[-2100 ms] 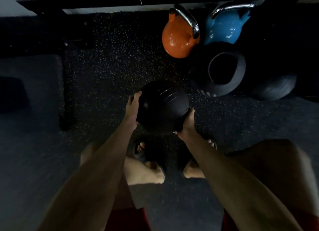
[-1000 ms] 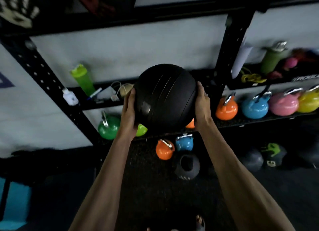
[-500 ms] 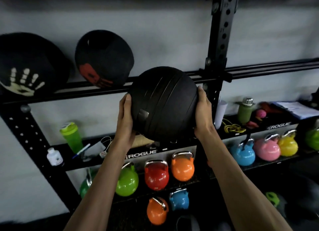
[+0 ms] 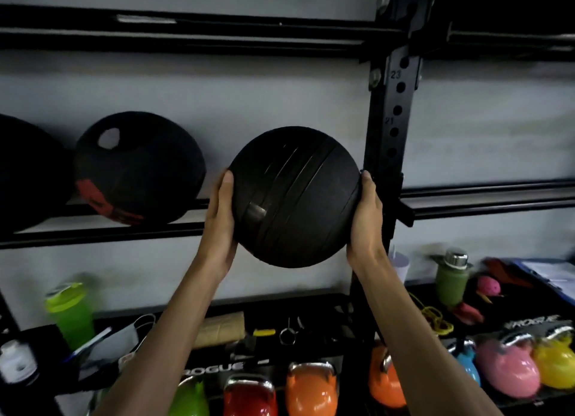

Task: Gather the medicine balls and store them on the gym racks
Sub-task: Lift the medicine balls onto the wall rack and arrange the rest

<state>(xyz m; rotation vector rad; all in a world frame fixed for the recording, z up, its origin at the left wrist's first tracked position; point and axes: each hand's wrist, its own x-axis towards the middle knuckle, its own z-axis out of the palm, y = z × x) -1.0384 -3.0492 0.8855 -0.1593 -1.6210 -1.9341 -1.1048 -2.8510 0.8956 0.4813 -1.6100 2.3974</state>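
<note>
I hold a black ribbed medicine ball (image 4: 295, 198) between both hands at chest height, in front of the rack. My left hand (image 4: 219, 219) grips its left side and my right hand (image 4: 367, 219) grips its right side, thumbs lying along the front and fingers hidden behind. The ball hangs just in front of the rack's two-rail ball shelf (image 4: 93, 229). On that shelf rests a black medicine ball with red print (image 4: 137, 167), and another black ball (image 4: 28, 173) sits at the far left edge.
A black perforated upright (image 4: 395, 104) stands right behind my right hand. Below, a shelf carries a green shaker (image 4: 71, 313), a green bottle (image 4: 451, 282) and small items. Several coloured kettlebells (image 4: 311, 390) line the row underneath. Another rail shelf (image 4: 485, 201) runs right of the upright.
I lifted the ball from the floor up to the ball shelf's height. Over the last half second the shelf rails and the red-print ball came closer and level with it.
</note>
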